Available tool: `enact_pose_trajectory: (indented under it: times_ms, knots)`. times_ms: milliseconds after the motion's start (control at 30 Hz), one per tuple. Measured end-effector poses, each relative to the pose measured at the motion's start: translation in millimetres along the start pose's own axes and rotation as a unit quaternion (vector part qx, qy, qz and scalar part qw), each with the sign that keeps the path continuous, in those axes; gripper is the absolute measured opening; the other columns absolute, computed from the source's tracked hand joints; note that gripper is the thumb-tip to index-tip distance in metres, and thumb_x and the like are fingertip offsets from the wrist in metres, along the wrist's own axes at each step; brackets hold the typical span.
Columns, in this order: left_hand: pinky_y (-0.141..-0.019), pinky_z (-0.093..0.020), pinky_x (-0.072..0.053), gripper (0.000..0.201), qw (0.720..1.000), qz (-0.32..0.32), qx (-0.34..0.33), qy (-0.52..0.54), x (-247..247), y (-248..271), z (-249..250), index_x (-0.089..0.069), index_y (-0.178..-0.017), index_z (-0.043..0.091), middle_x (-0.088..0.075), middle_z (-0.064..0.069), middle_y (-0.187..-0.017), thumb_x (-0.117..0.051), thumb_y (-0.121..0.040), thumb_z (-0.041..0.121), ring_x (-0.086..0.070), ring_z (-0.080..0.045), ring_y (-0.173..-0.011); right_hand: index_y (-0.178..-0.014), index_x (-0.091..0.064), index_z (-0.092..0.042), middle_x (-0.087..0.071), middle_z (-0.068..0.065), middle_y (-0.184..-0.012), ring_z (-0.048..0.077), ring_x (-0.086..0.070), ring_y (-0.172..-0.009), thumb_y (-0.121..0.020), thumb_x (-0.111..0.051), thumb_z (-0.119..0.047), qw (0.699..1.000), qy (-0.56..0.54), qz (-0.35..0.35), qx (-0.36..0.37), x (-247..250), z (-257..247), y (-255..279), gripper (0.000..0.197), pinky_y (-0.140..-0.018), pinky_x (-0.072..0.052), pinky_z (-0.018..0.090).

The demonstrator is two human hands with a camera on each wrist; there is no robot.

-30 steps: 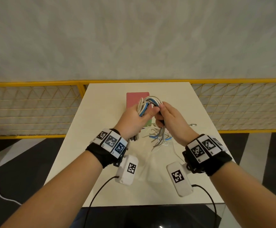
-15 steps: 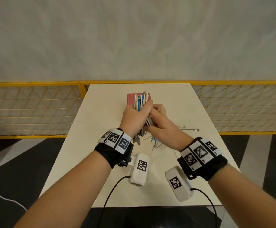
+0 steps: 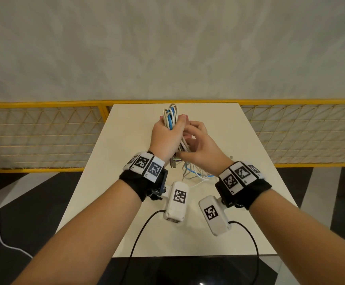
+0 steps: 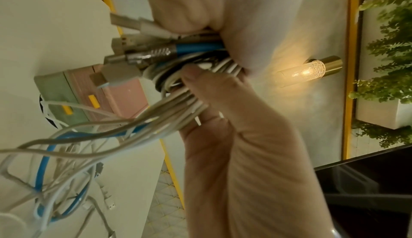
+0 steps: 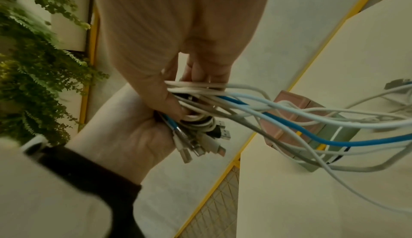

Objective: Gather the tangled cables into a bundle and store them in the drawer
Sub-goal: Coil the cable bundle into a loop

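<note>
My left hand [image 3: 166, 135] grips a bundle of white, grey and blue cables [image 3: 170, 116] upright above the table, loops sticking out on top. The plug ends [image 3: 173, 163] hang below that hand by the wrist. Just right of it, my right hand [image 3: 198, 145] curls round the loose strands leaving the bundle. In the right wrist view its thumb and fingers [image 5: 176, 108] pinch those strands beside the left hand [image 5: 125, 129]. The cable tails [image 3: 195, 174] trail onto the table. A small pink and green drawer box [image 4: 89, 92] stands behind the hands, hidden in the head view.
The white table [image 3: 126, 202] is narrow, with a yellow mesh railing [image 3: 44, 130] along its far edge and a grey wall behind. A lit wall lamp [image 4: 307, 71] and hanging plants [image 4: 390, 48] are off to the side. A white cord [image 3: 0, 233] lies on the dark floor at left.
The left hand has turned the bundle upright and moved it farther from me. The right hand has slid from the loops down to the trailing strands.
</note>
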State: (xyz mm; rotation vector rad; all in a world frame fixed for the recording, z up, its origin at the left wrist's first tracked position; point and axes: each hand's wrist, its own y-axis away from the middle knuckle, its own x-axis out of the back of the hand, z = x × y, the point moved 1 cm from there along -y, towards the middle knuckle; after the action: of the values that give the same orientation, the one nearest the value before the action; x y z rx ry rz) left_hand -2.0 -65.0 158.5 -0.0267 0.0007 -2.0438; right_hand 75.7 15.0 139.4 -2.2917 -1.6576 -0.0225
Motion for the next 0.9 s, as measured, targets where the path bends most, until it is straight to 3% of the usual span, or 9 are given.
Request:
enact_pose_trajectory:
  times_ms: [133, 233, 300, 433, 500, 567, 667, 767, 900]
  knots:
    - [-0.046, -0.013, -0.047, 0.016, 0.999, 0.012, -0.026, -0.015, 1.9, 2.2, 8.1, -0.062, -0.088, 0.014, -0.062, 0.008, -0.064, -0.062, -0.095, 0.028, -0.062, 0.003, -0.047, -0.11, -0.053, -0.012, -0.033, 0.003, -0.12, 0.018, -0.063, -0.086, -0.07, -0.075, 0.009, 0.998, 0.064, 0.007, -0.005, 2.5, -4.0, -11.7, 0.05, -0.078, -0.056, 0.025]
    - [-0.058, -0.019, -0.053, 0.016, 0.999, 0.032, -0.035, -0.018, 3.8, 1.1, 10.7, -0.064, -0.092, 0.016, -0.067, 0.006, -0.074, -0.062, -0.094, 0.032, -0.068, -0.003, -0.065, -0.114, -0.048, -0.015, -0.033, -0.006, -0.111, 0.019, -0.051, -0.099, -0.07, -0.075, 0.0, 0.987, 0.157, 0.002, 0.038, 0.5, -2.3, -17.7, 0.054, -0.085, -0.05, 0.02]
    - [-0.066, -0.021, -0.055, 0.014, 0.998, 0.047, -0.032, -0.006, 5.8, 0.1, 13.7, -0.062, -0.088, 0.022, -0.068, 0.006, -0.08, -0.062, -0.094, 0.034, -0.068, -0.005, -0.073, -0.121, -0.044, -0.01, -0.035, -0.009, -0.111, 0.019, -0.039, -0.103, -0.069, -0.074, -0.008, 0.967, 0.234, 0.019, 0.093, -5.7, 1.2, -19.8, 0.061, -0.09, -0.047, 0.026]
    - [-0.076, -0.018, -0.056, 0.021, 0.998, 0.033, -0.054, 0.015, 3.5, -2.3, 15.4, -0.071, -0.101, 0.014, -0.075, 0.01, -0.092, -0.061, -0.096, 0.032, -0.07, 0.0, -0.082, -0.127, -0.039, -0.003, -0.043, 0.007, -0.116, 0.021, -0.039, -0.102, -0.071, -0.073, -0.008, 0.928, 0.328, 0.094, 0.148, -24.1, 13.3, -22.8, 0.066, -0.082, -0.05, 0.033]
    - [-0.074, -0.022, -0.057, 0.021, 0.995, 0.062, -0.061, 0.043, 5.6, -3.5, 16.5, -0.07, -0.099, 0.009, -0.076, 0.006, -0.089, -0.06, -0.097, 0.027, -0.071, -0.003, -0.079, -0.121, -0.038, -0.007, -0.046, 0.009, -0.111, 0.018, -0.048, -0.095, -0.074, -0.072, -0.011, 0.945, 0.284, 0.12, 0.104, -23.9, 20.8, -21.6, 0.058, -0.072, -0.05, 0.028]
    - [-0.067, -0.031, -0.058, 0.02, 0.986, 0.109, -0.055, 0.114, 14.7, -9.7, 20.0, -0.067, -0.084, 0.011, -0.073, 0.002, -0.075, -0.058, -0.098, 0.022, -0.07, -0.011, -0.067, -0.107, -0.034, -0.013, -0.048, 0.007, -0.1, 0.015, -0.053, -0.077, -0.077, -0.068, -0.01, 0.965, 0.21, 0.15, 0.049, -13.4, 26.7, -17.4, 0.045, -0.061, -0.045, 0.017]
    - [-0.057, -0.031, -0.052, 0.031, 0.962, 0.121, -0.028, 0.242, 31.2, -20.2, 29.2, -0.055, -0.07, 0.015, -0.055, 0.006, -0.052, -0.057, -0.098, 0.027, -0.056, -0.012, -0.048, -0.097, -0.036, -0.014, -0.046, 0.006, -0.092, 0.017, -0.045, -0.071, -0.088, -0.053, -0.007, 0.956, 0.285, 0.072, 0.002, 3.8, 43.0, -13.9, 0.02, -0.058, -0.034, 0.016]
    - [-0.05, -0.026, -0.042, 0.033, 0.946, 0.079, -0.034, 0.313, 37.6, -22.3, 40.8, -0.051, -0.068, 0.019, -0.04, 0.008, -0.048, -0.059, -0.097, 0.034, -0.039, -0.009, -0.041, -0.097, -0.04, -0.016, -0.052, 0.01, -0.095, 0.028, -0.053, -0.078, -0.097, -0.042, -0.016, 0.925, 0.367, 0.015, -0.095, 19.3, 71.9, -14.5, 0.003, -0.068, -0.039, 0.032]
    - [-0.046, -0.023, -0.032, 0.032, 0.951, 0.052, -0.078, 0.294, 47.5, -15.9, 50.4, -0.052, -0.068, 0.019, -0.037, 0.008, -0.049, -0.063, -0.095, 0.032, -0.03, -0.008, -0.042, -0.105, -0.042, -0.013, -0.056, 0.014, -0.113, 0.036, -0.056, -0.103, -0.093, -0.05, -0.021, 0.848, 0.486, 0.033, -0.209, 45.5, 86.6, -9.3, 0.017, -0.087, -0.039, 0.042]
